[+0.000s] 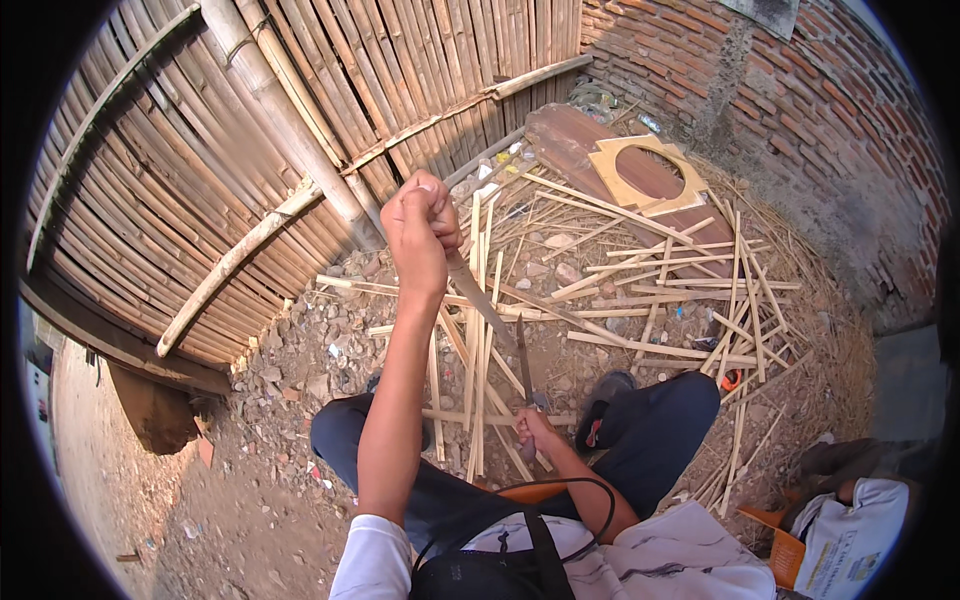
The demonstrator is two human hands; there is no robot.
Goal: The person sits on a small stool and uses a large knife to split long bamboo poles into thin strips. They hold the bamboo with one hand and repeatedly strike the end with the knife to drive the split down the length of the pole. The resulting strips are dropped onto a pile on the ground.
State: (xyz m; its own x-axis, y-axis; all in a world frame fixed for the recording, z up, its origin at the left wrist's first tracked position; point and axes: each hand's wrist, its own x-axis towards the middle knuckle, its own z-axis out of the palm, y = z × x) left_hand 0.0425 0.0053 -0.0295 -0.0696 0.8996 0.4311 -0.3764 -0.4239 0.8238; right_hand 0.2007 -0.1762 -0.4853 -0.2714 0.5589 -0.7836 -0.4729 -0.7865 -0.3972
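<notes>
My left hand [420, 230] is raised in front of me, its fingers wrapped round the upper end of a bamboo strip [483, 301]. The strip slants down to the right. Lower down, between my knees, my right hand [538, 430] grips a knife by its handle. The dark, narrow knife blade [525, 362] points up and away from me, its tip close to the strip's lower end. Whether blade and strip touch, I cannot tell. Several pale bamboo strips [482, 400] lie on the ground just beyond and beneath my hands.
More cut strips [660, 350] lie crossed on the stony ground. Behind them, a yellow board with an oval hole [607, 165] rests on a brown plank [565, 135]. A bamboo fence [400, 70] stands at left, a brick wall [820, 130] at right. A white-and-orange item [850, 535] is at lower right.
</notes>
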